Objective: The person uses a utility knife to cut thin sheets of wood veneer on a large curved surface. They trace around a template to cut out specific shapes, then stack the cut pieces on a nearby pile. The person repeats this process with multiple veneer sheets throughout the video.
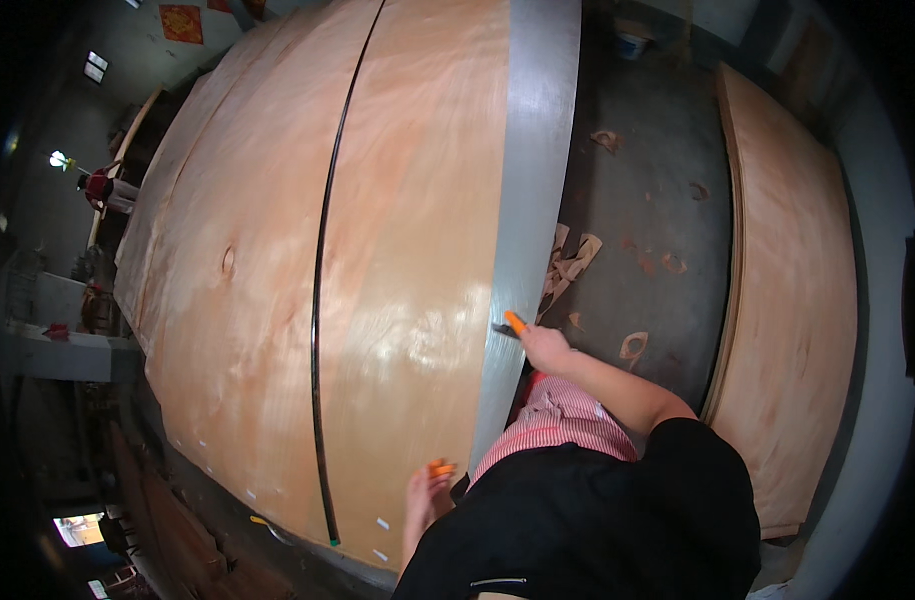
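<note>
A broad stack of thin wood veneer sheets (248, 330) lies in front of me, with a long grey metal-like strip (534, 130) along its right edge. My right hand (546, 348) is closed around an orange-handled tool (516, 322); its dark end rests at the grey strip, and its exact kind does not show. Lower down, near the sheet's near edge, my left hand (424, 497) is closed on a small orange object (441, 468), partly hidden by the fingers. A long thin black rod (320, 290) with a green near end lies lengthwise over the veneer.
Another stack of wood sheets (793, 290) stands to the right across a grey floor aisle (648, 200). Curled veneer scraps (572, 262) litter that floor, and a bucket (631, 44) stands at its far end. Far left, another person (103, 188) bends by a board.
</note>
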A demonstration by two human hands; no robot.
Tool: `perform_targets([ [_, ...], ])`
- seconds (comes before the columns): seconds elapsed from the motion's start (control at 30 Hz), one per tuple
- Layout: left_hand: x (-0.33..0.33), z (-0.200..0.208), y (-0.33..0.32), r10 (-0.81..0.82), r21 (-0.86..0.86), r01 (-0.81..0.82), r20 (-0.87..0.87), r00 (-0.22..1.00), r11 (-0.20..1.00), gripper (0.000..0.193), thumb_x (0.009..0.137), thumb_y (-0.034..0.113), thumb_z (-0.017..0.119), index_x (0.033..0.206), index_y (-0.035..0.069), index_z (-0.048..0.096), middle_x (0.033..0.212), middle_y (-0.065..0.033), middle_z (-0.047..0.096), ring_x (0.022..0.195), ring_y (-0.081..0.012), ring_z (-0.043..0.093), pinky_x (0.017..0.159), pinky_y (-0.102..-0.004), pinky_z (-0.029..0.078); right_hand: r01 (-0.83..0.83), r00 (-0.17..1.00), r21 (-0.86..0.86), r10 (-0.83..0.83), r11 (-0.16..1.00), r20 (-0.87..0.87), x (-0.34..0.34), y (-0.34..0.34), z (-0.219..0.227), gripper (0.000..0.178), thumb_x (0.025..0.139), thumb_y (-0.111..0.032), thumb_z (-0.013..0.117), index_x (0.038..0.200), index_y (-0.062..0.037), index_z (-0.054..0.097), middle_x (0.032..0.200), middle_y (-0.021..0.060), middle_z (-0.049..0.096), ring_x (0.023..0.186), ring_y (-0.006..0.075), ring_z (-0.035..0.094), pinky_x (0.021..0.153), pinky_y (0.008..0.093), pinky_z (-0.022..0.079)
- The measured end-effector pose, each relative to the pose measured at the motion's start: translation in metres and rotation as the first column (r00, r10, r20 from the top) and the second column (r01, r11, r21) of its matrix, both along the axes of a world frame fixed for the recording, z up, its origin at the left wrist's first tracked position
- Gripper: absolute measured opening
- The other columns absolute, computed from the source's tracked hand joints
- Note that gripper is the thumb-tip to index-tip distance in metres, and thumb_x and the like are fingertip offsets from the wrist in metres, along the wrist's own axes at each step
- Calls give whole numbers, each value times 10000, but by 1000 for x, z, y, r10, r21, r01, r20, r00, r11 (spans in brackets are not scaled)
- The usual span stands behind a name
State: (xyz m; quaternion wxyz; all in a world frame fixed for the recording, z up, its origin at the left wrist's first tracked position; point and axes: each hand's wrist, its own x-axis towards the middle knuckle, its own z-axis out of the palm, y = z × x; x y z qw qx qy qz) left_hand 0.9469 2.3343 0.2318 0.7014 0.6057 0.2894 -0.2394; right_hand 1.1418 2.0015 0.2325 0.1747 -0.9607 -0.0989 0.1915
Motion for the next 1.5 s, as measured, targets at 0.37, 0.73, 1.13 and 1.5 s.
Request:
perform_targets([
  [0.37,119,-20,-139,615,-612,-703,-411,673,361,611,773,533,501,1095,15,472,1070,-112,540,924,-206,541,795,-336,455,-144,986,290,163,946,-41,91,-16,7,289,737,-348,550,842,-78,547,720,130,573,660,297,577,585,391,467],
  [0.73,107,-10,-128,824,-438,-874,-403,398,208,287,818,313,553,1017,107,534,962,-19,580,855,-163,562,704,-297,480,673,612,729,-647,125,-455,410,-88,-18,307,742,-339,629,707,-58,508,509,-3,435,361,105,342,339,271,255],
  [1.13,31,-25,-108,904,-407,-894,-285,320,188,271,825,317,546,902,58,532,816,-38,586,689,-148,546,621,-250,465,668,618,739,-619,88,-484,332,-70,-16,255,766,-248,608,825,-6,558,624,34,529,439,115,427,370,248,309],
  [1.5,-84,-106,-89,980,-14,-994,-168,107,106,272,848,368,494,866,104,557,624,5,544,517,-91,469,497,-211,415,790,467,602,-521,-117,-714,128,-103,-107,164,801,-198,587,856,-57,525,543,-18,439,378,65,351,338,202,254],
])
